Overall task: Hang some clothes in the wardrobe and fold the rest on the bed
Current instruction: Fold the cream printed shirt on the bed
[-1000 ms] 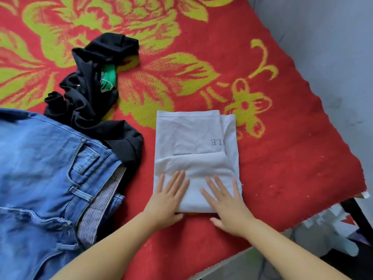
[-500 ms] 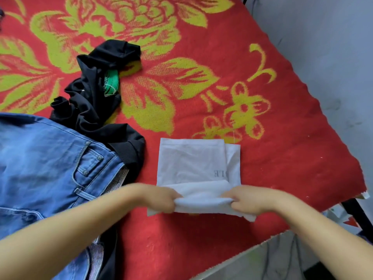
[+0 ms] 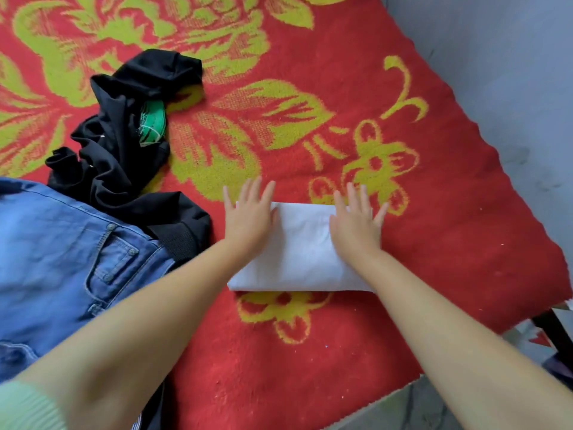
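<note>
Both hands, left hand [image 3: 250,219] and right hand [image 3: 356,225], now flat on refolded white garment [image 3: 300,252], fingers spread

Both hands cover the far corners of the folded cloth [image 3: 299,249]; jeans [image 3: 62,259] run off the left edge, fingertips [image 3: 257,187] blur.

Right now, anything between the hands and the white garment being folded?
No. Left hand and right hand both lie flat on the folded white garment. Black garment and jeans sit off to its left, apart from it.
</note>
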`<action>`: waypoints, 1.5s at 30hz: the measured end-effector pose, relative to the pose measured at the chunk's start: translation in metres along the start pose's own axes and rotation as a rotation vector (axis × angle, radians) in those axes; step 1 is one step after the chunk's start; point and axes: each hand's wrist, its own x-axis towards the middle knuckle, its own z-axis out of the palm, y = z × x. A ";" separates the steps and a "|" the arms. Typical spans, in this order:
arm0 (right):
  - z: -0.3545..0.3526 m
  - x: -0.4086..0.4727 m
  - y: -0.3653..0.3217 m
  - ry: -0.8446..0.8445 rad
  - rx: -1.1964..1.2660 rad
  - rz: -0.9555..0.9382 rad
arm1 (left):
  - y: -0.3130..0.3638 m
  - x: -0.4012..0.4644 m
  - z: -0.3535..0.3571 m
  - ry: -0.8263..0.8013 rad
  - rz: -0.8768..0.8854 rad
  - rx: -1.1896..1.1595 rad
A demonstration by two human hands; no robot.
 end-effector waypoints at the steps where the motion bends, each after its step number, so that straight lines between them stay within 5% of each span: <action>1: 0.009 -0.008 -0.011 0.050 -0.030 -0.082 | 0.011 -0.008 0.007 0.049 0.092 -0.014; 4: 0.037 -0.027 -0.028 0.036 -0.058 -0.242 | 0.032 -0.031 0.027 0.006 0.171 -0.082; 13: 0.040 -0.032 0.050 -0.094 0.032 0.072 | -0.038 -0.039 0.040 -0.101 -0.131 -0.187; 17: 0.026 -0.071 0.029 0.080 0.021 -0.290 | -0.021 -0.076 0.028 0.036 0.251 -0.034; 20: 0.042 -0.104 0.014 -0.004 -0.070 -0.547 | -0.007 -0.112 0.044 -0.023 0.448 -0.002; 29: 0.047 -0.104 0.047 -0.105 -0.167 -0.201 | -0.035 -0.128 0.050 -0.068 0.165 0.077; 34: 0.047 -0.102 0.009 -0.080 -0.205 -0.286 | 0.000 -0.116 0.042 -0.035 0.356 0.137; 45: 0.010 -0.069 -0.010 -0.184 -0.018 -0.133 | 0.006 -0.076 0.003 -0.216 0.277 0.134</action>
